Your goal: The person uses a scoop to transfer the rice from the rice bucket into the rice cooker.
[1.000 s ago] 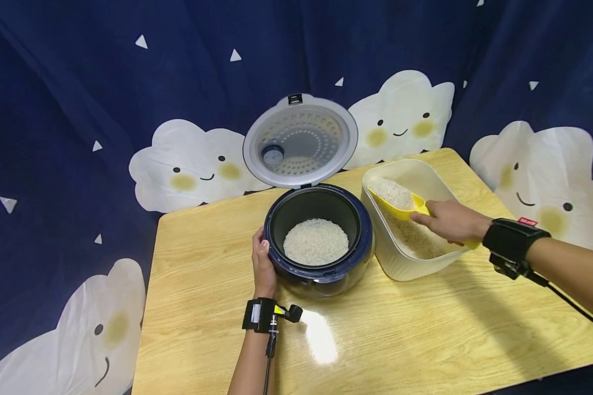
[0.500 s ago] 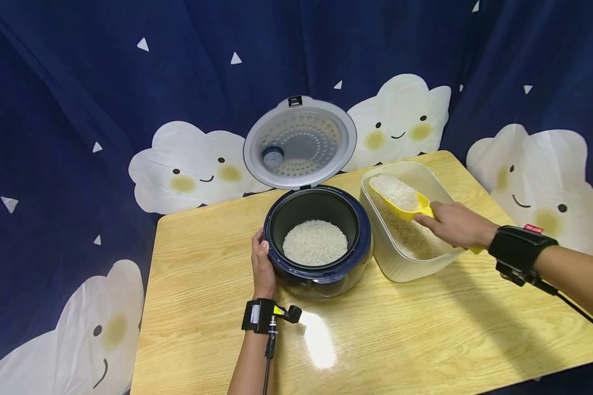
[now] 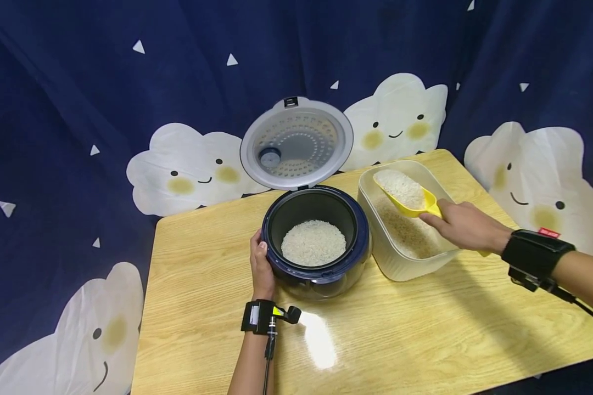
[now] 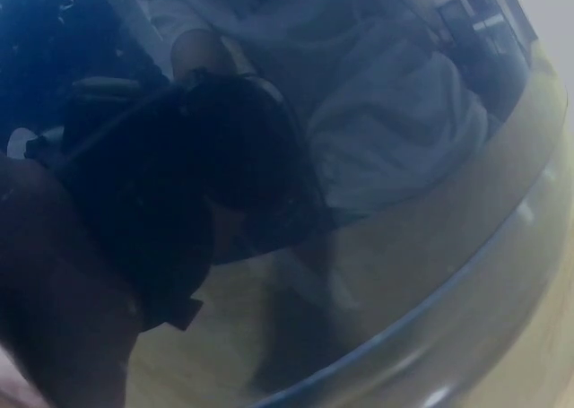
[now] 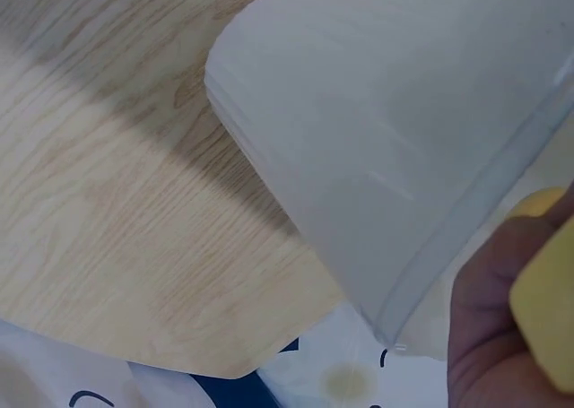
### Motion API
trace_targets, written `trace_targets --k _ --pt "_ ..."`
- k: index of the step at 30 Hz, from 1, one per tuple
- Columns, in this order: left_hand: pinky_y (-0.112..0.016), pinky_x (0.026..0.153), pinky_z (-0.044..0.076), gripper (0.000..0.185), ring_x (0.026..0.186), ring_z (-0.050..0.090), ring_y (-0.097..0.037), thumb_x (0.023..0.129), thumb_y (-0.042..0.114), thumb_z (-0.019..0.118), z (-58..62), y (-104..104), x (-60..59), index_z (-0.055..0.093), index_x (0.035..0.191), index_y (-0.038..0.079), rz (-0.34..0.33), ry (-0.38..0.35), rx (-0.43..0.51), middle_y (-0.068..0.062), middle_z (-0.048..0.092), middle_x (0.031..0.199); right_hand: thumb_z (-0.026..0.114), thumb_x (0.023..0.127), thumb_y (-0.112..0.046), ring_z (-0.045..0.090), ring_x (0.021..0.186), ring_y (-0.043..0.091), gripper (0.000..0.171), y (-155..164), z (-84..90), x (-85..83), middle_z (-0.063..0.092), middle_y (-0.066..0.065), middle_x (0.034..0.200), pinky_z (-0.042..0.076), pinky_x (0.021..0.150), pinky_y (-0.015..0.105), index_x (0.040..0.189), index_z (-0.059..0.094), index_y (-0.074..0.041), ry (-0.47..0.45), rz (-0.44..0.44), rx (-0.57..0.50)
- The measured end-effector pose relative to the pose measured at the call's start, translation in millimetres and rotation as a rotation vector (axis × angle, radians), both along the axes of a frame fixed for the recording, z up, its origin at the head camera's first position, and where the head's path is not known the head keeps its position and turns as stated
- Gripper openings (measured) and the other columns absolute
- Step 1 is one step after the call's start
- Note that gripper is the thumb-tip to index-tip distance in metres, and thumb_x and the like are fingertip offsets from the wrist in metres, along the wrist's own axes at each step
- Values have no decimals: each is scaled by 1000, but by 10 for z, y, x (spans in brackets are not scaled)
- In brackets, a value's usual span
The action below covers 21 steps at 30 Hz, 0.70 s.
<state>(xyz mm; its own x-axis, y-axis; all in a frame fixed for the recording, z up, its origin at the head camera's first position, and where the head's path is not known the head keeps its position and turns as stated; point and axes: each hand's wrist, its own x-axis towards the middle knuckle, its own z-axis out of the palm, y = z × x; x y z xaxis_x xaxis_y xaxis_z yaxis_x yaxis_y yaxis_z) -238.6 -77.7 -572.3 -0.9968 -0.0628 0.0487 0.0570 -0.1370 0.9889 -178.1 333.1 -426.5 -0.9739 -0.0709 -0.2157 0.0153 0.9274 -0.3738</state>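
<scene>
In the head view, my right hand [image 3: 466,224] grips the handle of a yellow scoop [image 3: 432,202]. White rice [image 3: 400,188] is heaped in the scoop, which hangs over the open top of a whitish plastic bin [image 3: 402,269]. More rice [image 3: 405,230] lies low in that bin. My left hand [image 3: 262,267] rests along the left side of a dark blue rice cooker [image 3: 361,241], thumb near its rim. White rice [image 3: 313,243] covers the bottom of the cooker's pot. The cooker's shiny side [image 4: 404,291] fills the left wrist view, while the scoop handle [image 5: 549,309] shows in the right.
The cooker's lid [image 3: 296,144] stands raised behind the pot, near the table's back edge. Bin and cooker stand side by side on a wooden table [image 3: 197,307]. A dark blue curtain [image 3: 192,71] with cloud prints hangs behind. A cable trails from each wrist camera.
My right hand has drawn the rice-filled scoop slightly to the right, still above the bin. My left hand stays against the cooker. The view has shifted a little.
</scene>
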Motion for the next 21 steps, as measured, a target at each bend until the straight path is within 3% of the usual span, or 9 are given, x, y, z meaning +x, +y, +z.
trace_targets --k 21 --pt "-29 116 33 56 137 48 -20 96 35 35 32 6 17 47 149 20 5 -8 -20 -4 53 152 40 108 -52 45 54 16 48 8 38 303 41 0 69 35 49 29 102 48 -5 34 -35 -10"
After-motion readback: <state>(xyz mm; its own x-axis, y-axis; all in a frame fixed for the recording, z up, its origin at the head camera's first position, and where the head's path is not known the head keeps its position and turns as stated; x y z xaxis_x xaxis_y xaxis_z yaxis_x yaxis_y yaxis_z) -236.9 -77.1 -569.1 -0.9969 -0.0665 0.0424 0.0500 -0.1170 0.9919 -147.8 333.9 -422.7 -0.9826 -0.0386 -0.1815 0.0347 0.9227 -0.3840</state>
